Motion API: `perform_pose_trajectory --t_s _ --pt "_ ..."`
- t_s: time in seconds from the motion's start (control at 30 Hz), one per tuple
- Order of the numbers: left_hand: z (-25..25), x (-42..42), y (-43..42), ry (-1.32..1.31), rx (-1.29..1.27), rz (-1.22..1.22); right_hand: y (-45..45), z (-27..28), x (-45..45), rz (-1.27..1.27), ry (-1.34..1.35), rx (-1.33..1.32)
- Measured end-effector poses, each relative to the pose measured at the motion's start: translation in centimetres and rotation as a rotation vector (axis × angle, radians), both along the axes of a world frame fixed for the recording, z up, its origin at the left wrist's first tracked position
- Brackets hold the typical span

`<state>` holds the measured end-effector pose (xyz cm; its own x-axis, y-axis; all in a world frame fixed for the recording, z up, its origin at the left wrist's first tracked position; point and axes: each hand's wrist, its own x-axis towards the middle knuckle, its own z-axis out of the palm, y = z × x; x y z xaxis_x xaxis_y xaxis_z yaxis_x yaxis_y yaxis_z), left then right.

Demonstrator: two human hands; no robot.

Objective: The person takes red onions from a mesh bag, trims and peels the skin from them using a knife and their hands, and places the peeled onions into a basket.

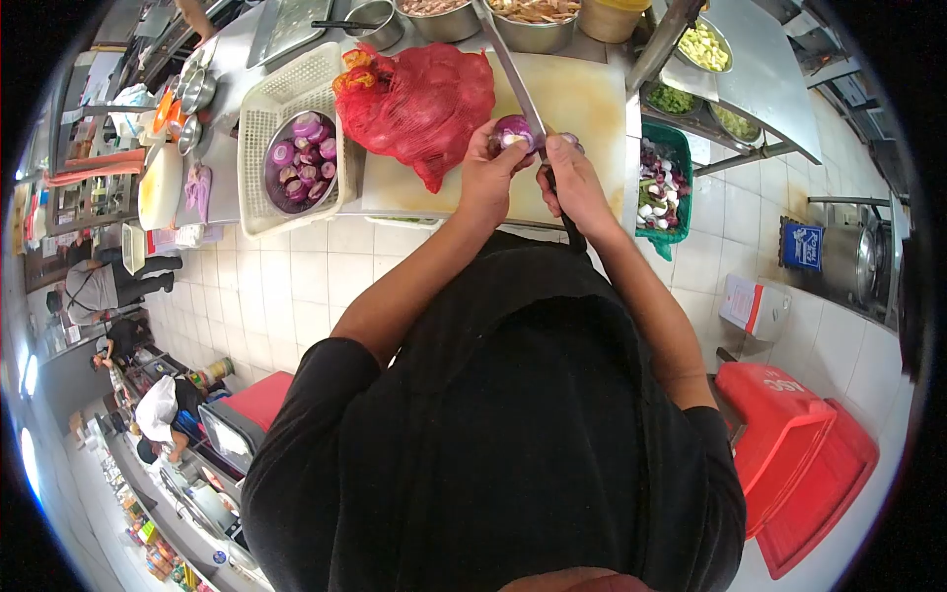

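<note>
The purple onion (514, 131) sits just to the right of the red net bag (424, 104), over the cutting board (594, 99) on the table (214, 197). The left hand (488, 176) is nearest it: its fingers are closed around the onion from the bag's side, with the thumb along the near face. The right hand (580, 187), farther from the bag, has its fingers curled shut on the handle of the knife (520, 84), thumb up by the base of the blade.

What matters is the knife's long axis. It runs from the handle, near the person's body, forward and a little left, past the bag's right side to beyond its far edge. The blade thus lies between the hands, along the onion's right side, close to the left thumb. Whether the edge touches the onion I cannot tell; a round piece by the right thumb is partly hidden.
</note>
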<state>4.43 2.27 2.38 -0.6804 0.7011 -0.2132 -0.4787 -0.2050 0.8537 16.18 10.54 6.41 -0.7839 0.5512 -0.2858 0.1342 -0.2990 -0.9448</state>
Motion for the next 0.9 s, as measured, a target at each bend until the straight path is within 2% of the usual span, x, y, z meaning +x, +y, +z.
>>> perform_pose_trajectory --t_s 0.13,0.23,0.53,0.63,0.73,0.83,0.9 --pt "-0.3 -0.2 -0.2 0.056 -0.021 -0.012 -0.1 -1.3 -0.2 -0.034 0.001 0.098" --pt "-0.9 -0.2 -0.5 0.048 -0.028 0.004 0.5 -1.9 -0.2 -0.053 -0.100 0.118" --pt "-1.5 -0.4 -1.1 0.003 0.033 -0.110 2.0 -3.1 0.4 -0.171 -0.139 -0.041" --pt "-1.3 -0.5 -1.7 -0.044 0.039 -0.176 3.2 -3.8 1.2 -0.077 -0.250 -0.138" --pt "-1.8 -1.0 -2.0 -0.051 0.063 -0.199 2.2 -2.8 1.9 -0.026 -0.211 -0.139" --pt "-2.2 -1.0 -2.0 -0.020 0.052 -0.183 1.4 -1.6 2.2 -0.037 -0.192 -0.104" --pt "-2.2 -0.9 -2.0 0.005 0.018 -0.163 0.8 -2.2 2.0 -0.060 -0.082 0.100"
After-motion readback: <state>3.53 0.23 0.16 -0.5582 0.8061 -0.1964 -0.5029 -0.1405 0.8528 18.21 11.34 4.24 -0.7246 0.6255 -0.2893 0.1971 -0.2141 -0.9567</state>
